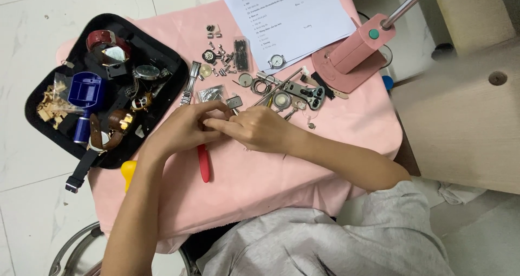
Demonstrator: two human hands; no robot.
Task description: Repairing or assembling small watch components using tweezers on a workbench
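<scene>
Fingers of the left hand [181, 130] and right hand [260, 128] press together, fingertips meeting over the pink-clothed counter [281, 173]; what they pinch is hidden. Beside them sits a black tray [162, 54] of watches, then a red-handled tool [203, 165] under the left hand.

The setting is a small watch-repair workstation, improvised rather than industrial. A low table covered with a pink cloth [281, 173] stands on a pale tiled floor [32, 216]. A black tray [162, 54] holds watches, straps and a blue tool. Loose watch cases, metal band links and small hand tools lie scattered across the cloth. A pink desk lamp [355, 51] and printed sheets [292, 16] occupy the far edge.
</scene>
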